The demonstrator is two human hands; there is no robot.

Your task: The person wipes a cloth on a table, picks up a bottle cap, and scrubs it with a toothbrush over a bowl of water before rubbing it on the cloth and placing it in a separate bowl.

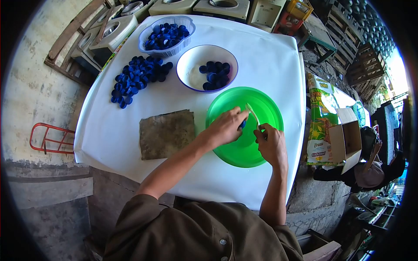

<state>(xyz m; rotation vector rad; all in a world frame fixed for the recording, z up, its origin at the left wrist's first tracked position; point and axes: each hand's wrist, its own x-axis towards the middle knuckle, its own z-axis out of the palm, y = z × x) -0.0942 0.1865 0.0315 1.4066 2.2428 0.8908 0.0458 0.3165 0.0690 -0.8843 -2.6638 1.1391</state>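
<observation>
My left hand (pixel 226 126) is closed around a blue bottle cap (pixel 242 124), held over the green basin (pixel 226 154). In my right hand (pixel 273 144) is a pale toothbrush (pixel 254 115), its handle pinched between thumb and fingers and its head angled up beside my left fingertips. Just beyond the basin, a white bowl (pixel 188 73) with a purple-blue rim has several blue caps (pixel 214 75) gathered on its right side. Loose blue caps (pixel 136 79) lie heaped on the table to the left. More caps (pixel 166 36) fill a light blue plastic basket (pixel 186 42) at the back.
A worn brown flat piece (pixel 167 135) lies left of the basin on the white-covered table (pixel 111 139). White appliance shells (pixel 172 7) line the far edge. To the right are an opened cardboard box (pixel 345 141) and a person (pixel 369 174).
</observation>
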